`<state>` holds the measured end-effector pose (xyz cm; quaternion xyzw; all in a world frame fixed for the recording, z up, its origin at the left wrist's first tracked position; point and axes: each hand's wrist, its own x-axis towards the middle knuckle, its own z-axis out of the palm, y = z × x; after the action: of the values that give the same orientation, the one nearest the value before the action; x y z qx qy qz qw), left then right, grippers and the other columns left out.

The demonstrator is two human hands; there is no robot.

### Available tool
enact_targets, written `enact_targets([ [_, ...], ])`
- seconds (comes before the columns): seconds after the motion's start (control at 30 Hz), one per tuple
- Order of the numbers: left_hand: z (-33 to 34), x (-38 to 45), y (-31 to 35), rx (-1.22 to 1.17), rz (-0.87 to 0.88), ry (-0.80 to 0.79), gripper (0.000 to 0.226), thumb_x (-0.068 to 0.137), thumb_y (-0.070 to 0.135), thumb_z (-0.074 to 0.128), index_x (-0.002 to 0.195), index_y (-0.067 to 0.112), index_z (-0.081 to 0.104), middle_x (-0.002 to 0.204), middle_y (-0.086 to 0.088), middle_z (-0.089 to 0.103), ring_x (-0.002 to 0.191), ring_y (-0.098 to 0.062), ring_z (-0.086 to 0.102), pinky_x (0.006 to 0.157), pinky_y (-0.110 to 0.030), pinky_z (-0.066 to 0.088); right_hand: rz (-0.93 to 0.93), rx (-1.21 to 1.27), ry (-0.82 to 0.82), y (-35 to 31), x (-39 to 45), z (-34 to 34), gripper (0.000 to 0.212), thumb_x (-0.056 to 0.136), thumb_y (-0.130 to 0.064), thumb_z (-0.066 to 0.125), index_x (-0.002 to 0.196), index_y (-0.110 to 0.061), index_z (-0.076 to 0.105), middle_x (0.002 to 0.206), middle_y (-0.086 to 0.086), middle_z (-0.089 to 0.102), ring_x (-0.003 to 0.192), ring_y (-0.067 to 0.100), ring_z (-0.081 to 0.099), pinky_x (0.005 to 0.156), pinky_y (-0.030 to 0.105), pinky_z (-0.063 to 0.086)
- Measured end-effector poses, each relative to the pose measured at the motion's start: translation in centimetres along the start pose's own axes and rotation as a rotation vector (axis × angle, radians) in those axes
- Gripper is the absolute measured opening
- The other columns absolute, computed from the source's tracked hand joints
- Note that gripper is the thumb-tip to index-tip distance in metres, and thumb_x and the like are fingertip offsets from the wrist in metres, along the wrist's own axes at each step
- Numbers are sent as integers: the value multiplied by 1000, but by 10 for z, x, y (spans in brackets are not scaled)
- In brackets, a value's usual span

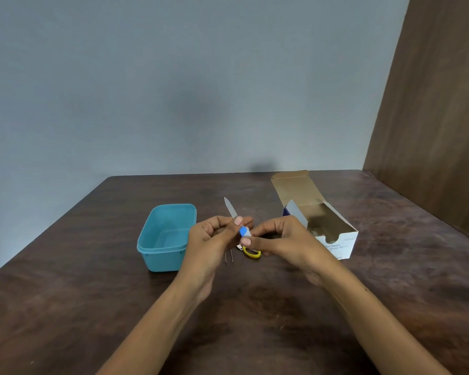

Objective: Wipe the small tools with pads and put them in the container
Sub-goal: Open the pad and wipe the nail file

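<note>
Head view: my left hand (214, 236) pinches a metal nail file (230, 207), tip pointing far; my right hand (279, 239) pinches a blue-and-white swab packet (244, 231) against it. The teal container (163, 236) sits open just left.

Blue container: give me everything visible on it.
The blue container is a teal, rounded-rectangular tub that looks like plastic, with a thickened rim and no lid on it. It stands upright and open on the dark wooden table, left of the left hand. What shows of its inside is empty; the near wall hides part of the floor. Nothing touches it except the table; the hand is close, contact unclear.
</note>
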<state>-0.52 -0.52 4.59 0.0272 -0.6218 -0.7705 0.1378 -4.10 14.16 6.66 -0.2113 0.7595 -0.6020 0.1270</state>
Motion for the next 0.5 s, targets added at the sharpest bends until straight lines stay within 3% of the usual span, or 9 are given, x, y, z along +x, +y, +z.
enact_targets([
  [0.1, 0, 0, 2, -38, -13, 20, 18, 89, 12, 61, 92, -4, 67, 97, -7, 76, 94, -15, 72, 75, -20, 57, 42, -53, -15, 0, -1, -3, 4, 73, -23, 79, 74, -21, 76, 71, -5, 71, 65, 1, 60, 63, 15, 45],
  [0.23, -1, -1, 0, 1, -36, -2, 17, 89, 16, 61, 92, 1, 69, 99, -7, 75, 97, -17, 71, 86, -28, 56, 27, -50, -24, 0, -1, -2, 5, 74, -20, 79, 78, -18, 77, 75, -3, 73, 68, 2, 62, 62, 14, 46],
  [0.37, 0, -2, -2, 38, -48, -24, 21, 87, 18, 62, 98, 3, 70, 97, -9, 75, 96, -20, 70, 85, -26, 56, -30, 33, 3, 0, 0, 3, 2, 78, -19, 74, 79, -17, 75, 70, -7, 72, 68, 0, 64, 60, 11, 46],
  [0.5, -1, -2, 0, 19, -43, -42, 22, 86, 19, 63, 98, 1, 70, 98, -8, 75, 97, -18, 70, 84, -24, 56, 72, 57, -84, -1, -1, 3, 10, 80, -26, 71, 80, -18, 76, 76, 0, 71, 72, 5, 60, 64, 16, 48],
])
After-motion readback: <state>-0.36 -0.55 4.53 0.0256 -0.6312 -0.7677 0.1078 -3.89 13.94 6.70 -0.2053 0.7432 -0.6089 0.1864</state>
